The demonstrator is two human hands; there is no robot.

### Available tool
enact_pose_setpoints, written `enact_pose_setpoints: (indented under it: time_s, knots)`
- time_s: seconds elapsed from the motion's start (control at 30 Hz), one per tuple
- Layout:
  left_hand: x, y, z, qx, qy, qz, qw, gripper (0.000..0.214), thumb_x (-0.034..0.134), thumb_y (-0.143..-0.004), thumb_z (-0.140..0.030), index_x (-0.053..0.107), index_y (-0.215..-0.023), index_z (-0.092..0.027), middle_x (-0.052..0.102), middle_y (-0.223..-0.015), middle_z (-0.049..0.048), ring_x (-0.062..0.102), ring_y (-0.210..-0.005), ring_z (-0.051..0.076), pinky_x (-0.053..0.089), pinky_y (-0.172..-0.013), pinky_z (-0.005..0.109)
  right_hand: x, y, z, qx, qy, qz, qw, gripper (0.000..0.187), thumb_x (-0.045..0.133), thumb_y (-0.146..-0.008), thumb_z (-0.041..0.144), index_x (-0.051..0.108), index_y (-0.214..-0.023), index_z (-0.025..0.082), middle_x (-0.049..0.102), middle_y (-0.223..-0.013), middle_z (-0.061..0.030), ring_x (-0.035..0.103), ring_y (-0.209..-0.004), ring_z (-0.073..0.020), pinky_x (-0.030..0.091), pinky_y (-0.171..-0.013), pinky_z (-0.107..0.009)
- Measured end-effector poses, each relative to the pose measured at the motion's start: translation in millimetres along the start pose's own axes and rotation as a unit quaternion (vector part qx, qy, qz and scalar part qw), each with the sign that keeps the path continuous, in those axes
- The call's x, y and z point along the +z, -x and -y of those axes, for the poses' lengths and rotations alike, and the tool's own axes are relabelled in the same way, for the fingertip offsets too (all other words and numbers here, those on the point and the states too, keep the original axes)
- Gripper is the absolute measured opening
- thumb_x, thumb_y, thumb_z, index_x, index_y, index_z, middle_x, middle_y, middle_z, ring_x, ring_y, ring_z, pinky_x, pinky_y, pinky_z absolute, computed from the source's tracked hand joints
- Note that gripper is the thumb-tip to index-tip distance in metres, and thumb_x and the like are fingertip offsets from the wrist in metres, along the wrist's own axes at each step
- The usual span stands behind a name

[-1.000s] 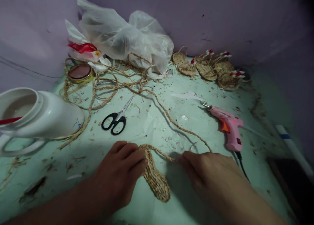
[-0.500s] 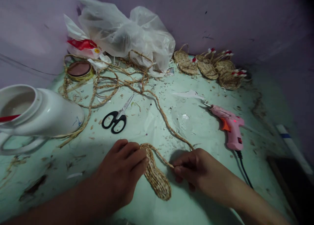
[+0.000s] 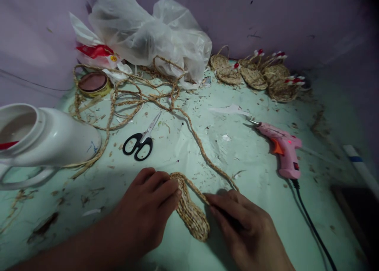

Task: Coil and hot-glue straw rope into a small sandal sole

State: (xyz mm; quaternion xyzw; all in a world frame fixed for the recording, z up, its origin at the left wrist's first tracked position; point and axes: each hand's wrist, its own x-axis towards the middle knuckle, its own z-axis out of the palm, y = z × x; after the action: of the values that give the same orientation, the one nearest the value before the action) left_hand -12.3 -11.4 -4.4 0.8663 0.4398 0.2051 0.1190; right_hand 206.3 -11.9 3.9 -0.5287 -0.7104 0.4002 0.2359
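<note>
My left hand (image 3: 152, 208) is closed on the upper end of a coiled, sole-shaped piece of braided straw (image 3: 194, 219). The piece slants down to the right over the table, its lower end rounded. My right hand (image 3: 242, 223) pinches the braided straw cord (image 3: 197, 190) where it leaves the top of the coil. From behind the right hand the cord runs up to a loose tangle (image 3: 127, 101) at the back left. Part of the coil is hidden under my left fingers.
Black-handled scissors (image 3: 142, 141) lie beyond my left hand. A pink glue gun (image 3: 281, 148) with a lit red light rests at right, its cable trailing forward. A white jug (image 3: 65, 137) lies at left. Straw coils with beads (image 3: 251, 77) and plastic bags (image 3: 154, 38) line the wall.
My right hand has turned and shifted slightly lower, its fingers now pointing along the cord toward the coil. The left hand keeps its hold. The view has shifted a little.
</note>
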Motion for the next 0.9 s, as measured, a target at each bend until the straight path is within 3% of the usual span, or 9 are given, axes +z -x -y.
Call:
enact_pose_setpoints:
  time_s: [0.1,0.23,0.37,0.53,0.73,0.9]
  knots:
    - [-0.1,-1,0,-0.006,-0.002,0.008,1.000,0.015,0.050,-0.086,-0.009,0.062,-0.092,-0.017,0.066,-0.094,0.0019,0.051,-0.086,0.021,0.036,-0.078,0.040,0,1,0,-0.011,0.004,0.007,1.000,0.030,0.047,-0.087,0.015,0.070,-0.104,0.021,0.056,-0.070,-0.0022,0.057,-0.060,-0.0138,0.048,-0.051,-0.024]
    - [-2.6,-1,-2,-0.008,-0.012,0.031,0.999,0.016,0.049,-0.087,-0.009,0.062,-0.093,-0.018,0.067,-0.095,0.0014,0.052,-0.085,0.021,0.034,-0.079,0.041,-6,-1,2,-0.044,0.062,0.074,0.994,0.040,0.044,-0.081,0.007,0.068,-0.110,0.020,0.056,-0.076,-0.0054,0.058,-0.065,-0.0159,0.050,-0.053,-0.025]
    - [-5.1,-1,-5,-0.028,-0.013,0.040,0.999,0.012,0.058,-0.087,-0.024,0.062,-0.097,-0.019,0.067,-0.097,0.0009,0.053,-0.088,0.022,0.034,-0.084,0.043,-11,-3,6,-0.037,0.074,0.134,0.988,0.045,0.043,-0.078,0.004,0.064,-0.115,0.019,0.060,-0.089,-0.0086,0.061,-0.075,-0.0178,0.054,-0.063,-0.029]
    - [-3.5,-1,-7,-0.032,-0.032,0.008,0.999,0.014,0.061,-0.086,-0.030,0.063,-0.095,-0.019,0.068,-0.092,0.0020,0.055,-0.091,0.024,0.035,-0.085,0.043,-10,-4,9,-0.024,0.032,0.133,0.990,0.039,0.042,-0.083,0.006,0.065,-0.112,0.020,0.057,-0.086,-0.0067,0.060,-0.075,-0.0160,0.053,-0.063,-0.026]
    - [-3.8,-5,-4,-0.028,-0.019,0.011,0.999,0.012,0.062,-0.084,-0.031,0.062,-0.087,-0.019,0.057,-0.131,0.0059,0.044,-0.123,0.029,0.029,-0.103,0.047,-7,-5,6,-0.030,0.021,0.120,0.992,0.038,0.041,-0.085,0.007,0.065,-0.111,0.020,0.056,-0.083,-0.0053,0.059,-0.072,-0.0160,0.051,-0.061,-0.028]
    - [1.3,-7,-4,-0.019,0.001,0.011,1.000,0.013,0.061,-0.085,-0.030,0.061,-0.092,-0.020,0.063,-0.125,0.0028,0.048,-0.120,0.026,0.029,-0.102,0.045,-10,-8,6,-0.036,0.044,0.147,0.988,0.046,0.042,-0.082,0.006,0.060,-0.121,0.023,0.057,-0.089,-0.0063,0.058,-0.070,-0.0171,0.050,-0.060,-0.030]
